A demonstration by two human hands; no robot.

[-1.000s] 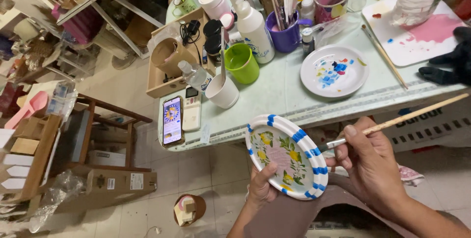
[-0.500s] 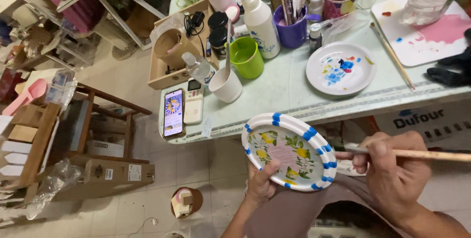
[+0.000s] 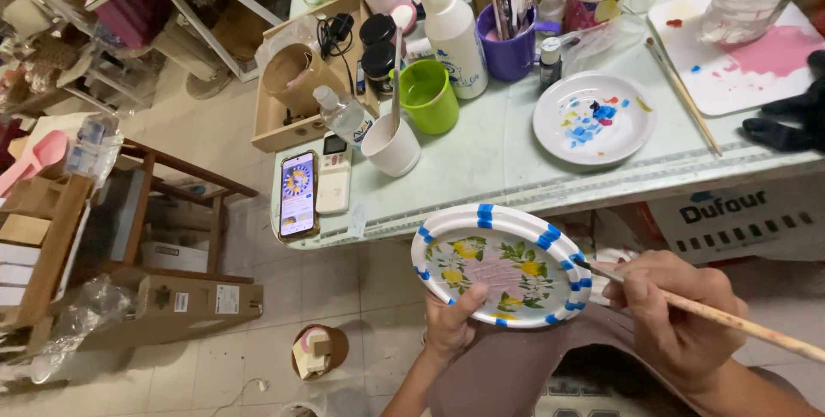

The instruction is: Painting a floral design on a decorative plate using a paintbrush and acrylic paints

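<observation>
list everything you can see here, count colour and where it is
oval plate: 1, white with blue rim dashes and yellow lemons, held below the table edge
paintbrush: 1, pale wood, tip at the oval plate's right rim
palette plate: 1, white with paint dabs, on the table
green mug: 1, on the table's left part
white cup: 1, in front of the green mug
purple cup: 1, holding brushes, at the back
white bottle: 1, beside the purple cup
phone: 1, screen lit, at the table's left edge
remote: 1, white, beside the phone
wooden tray: 1, far left on the table
left hand: 1, holding the oval plate from below
right hand: 1, holding the paintbrush
</observation>
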